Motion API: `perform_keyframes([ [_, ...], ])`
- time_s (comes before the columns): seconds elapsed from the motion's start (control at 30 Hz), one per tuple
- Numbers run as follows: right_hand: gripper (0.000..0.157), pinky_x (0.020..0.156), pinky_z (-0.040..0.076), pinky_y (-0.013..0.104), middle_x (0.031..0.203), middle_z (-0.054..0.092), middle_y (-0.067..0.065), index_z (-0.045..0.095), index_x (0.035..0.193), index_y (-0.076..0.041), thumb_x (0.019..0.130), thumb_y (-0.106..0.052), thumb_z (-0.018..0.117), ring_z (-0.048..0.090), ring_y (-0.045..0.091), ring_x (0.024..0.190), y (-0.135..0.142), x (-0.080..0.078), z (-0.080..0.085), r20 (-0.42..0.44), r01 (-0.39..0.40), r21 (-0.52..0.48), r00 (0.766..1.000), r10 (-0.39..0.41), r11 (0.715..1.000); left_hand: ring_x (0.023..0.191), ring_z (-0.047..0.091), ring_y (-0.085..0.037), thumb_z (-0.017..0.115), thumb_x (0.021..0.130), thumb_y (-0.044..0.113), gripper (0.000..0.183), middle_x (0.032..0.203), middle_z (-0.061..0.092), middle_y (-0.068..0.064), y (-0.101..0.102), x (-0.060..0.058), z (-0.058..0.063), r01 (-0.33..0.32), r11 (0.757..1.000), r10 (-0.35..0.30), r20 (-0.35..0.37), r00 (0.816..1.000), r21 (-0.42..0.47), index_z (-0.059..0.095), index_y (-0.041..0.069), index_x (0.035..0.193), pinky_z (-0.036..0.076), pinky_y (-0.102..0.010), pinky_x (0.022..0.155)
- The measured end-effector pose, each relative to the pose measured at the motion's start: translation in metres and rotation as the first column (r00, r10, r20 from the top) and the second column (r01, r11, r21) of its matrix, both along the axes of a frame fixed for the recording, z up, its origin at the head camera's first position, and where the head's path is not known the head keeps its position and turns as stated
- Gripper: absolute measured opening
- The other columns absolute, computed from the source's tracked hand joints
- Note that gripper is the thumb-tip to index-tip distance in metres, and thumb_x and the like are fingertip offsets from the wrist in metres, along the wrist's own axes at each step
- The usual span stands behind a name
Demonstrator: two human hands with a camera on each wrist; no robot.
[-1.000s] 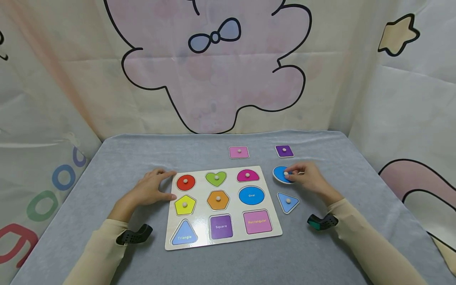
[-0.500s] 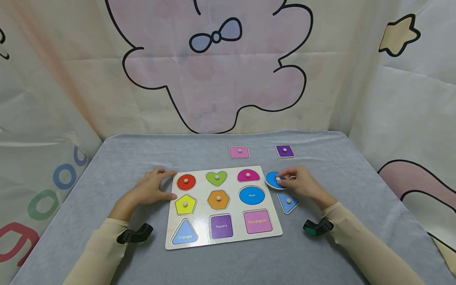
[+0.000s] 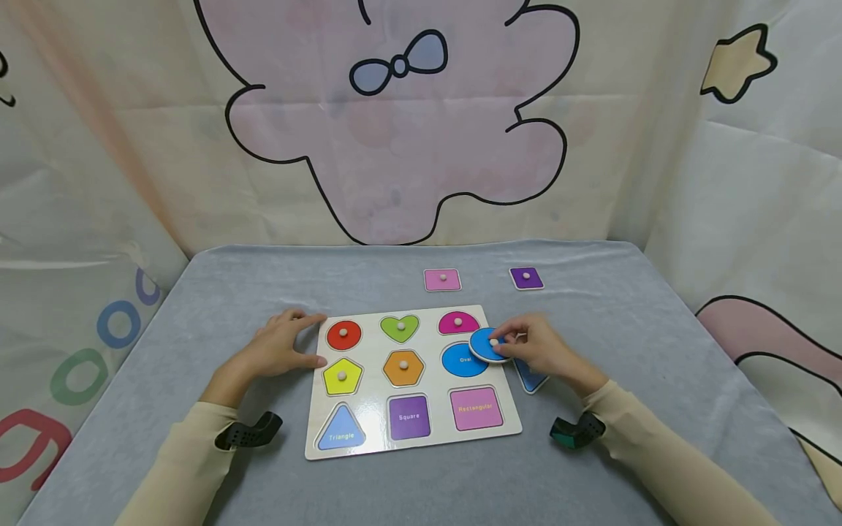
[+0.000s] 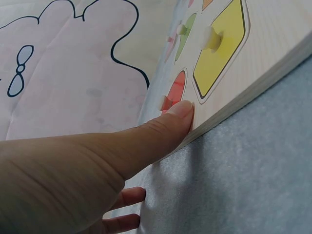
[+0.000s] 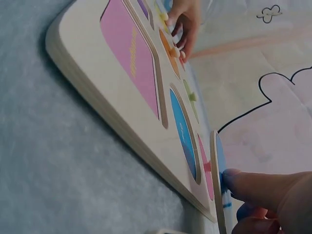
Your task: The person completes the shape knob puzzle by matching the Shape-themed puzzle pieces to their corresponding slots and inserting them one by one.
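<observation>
A wooden shape puzzle board [image 3: 432, 374] lies on the cloth. My right hand [image 3: 542, 347] pinches the knob of a blue oval puzzle piece [image 3: 481, 345], held over the board's right edge and partly covering the blue oval recess [image 3: 460, 362] marked "Oval". In the right wrist view, the oval piece [image 5: 218, 175] stands edge-on above the board. My left hand [image 3: 276, 347] rests at the board's left edge, thumb and index finger apart and fairly straight. The left wrist view has the thumb [image 4: 161, 126] on the board's edge near the red circle piece [image 4: 178, 87].
A blue triangle piece [image 3: 529, 378] lies right of the board, partly hidden by my right hand. Behind the board lie a pink rectangle piece [image 3: 442, 280] and a purple piece [image 3: 526, 277]. Triangle [image 3: 341, 429], square [image 3: 409, 418] and rectangle [image 3: 476, 409] recesses hold no pieces.
My right hand has carried the blue oval piece leftward, from beside the board to over its right edge. The left hand has stayed in place.
</observation>
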State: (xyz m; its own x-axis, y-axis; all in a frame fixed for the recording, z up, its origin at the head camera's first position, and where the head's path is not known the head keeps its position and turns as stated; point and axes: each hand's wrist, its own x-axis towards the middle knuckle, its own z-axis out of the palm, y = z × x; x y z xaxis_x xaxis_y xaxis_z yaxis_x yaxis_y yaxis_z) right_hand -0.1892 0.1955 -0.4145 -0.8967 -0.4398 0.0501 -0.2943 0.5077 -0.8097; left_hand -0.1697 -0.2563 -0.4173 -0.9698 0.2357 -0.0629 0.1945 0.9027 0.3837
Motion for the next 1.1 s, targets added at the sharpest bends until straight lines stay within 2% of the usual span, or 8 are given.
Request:
perform_keyframes([
  [0.3, 0.014, 0.054, 0.038, 0.017, 0.068, 0.047, -0.001, 0.075, 0.098, 0.008, 0.087, -0.001, 0.076, 0.045, 0.003, 0.061, -0.011, 0.0, -0.006, -0.045, -0.052, -0.013, 0.998, 0.051, 0.999, 0.13, 0.043, -0.051, 0.083, 0.079, 0.047, 0.085, 0.147, 0.045, -0.027, 0.0, 0.001, 0.002, 0.004, 1.0, -0.004, 0.007, 1.0, -0.001, 0.05, 0.015, 0.15, 0.037, -0.072, 0.102],
  [0.93, 0.015, 0.052, 0.034, 0.017, 0.067, 0.042, -0.002, 0.075, 0.099, 0.006, 0.088, -0.003, 0.076, 0.042, 0.006, 0.059, -0.036, 0.005, -0.006, 0.032, -0.067, 0.002, 0.997, 0.067, 0.998, 0.131, 0.042, -0.05, 0.083, 0.079, 0.047, 0.085, 0.147, 0.044, -0.027, 0.002, 0.001, 0.003, -0.005, 1.0, 0.005, 0.019, 1.0, -0.003, 0.049, 0.015, 0.15, 0.037, -0.071, 0.103],
  [1.1, 0.015, 0.051, 0.033, 0.017, 0.066, 0.042, -0.003, 0.075, 0.098, 0.008, 0.087, -0.002, 0.075, 0.041, 0.006, 0.058, -0.039, 0.004, -0.008, 0.026, -0.074, -0.007, 0.997, 0.074, 0.997, 0.131, 0.042, -0.05, 0.083, 0.079, 0.047, 0.084, 0.147, 0.045, -0.027, 0.002, 0.001, 0.003, -0.002, 1.0, 0.002, 0.017, 1.0, -0.003, 0.05, 0.015, 0.15, 0.037, -0.071, 0.103],
])
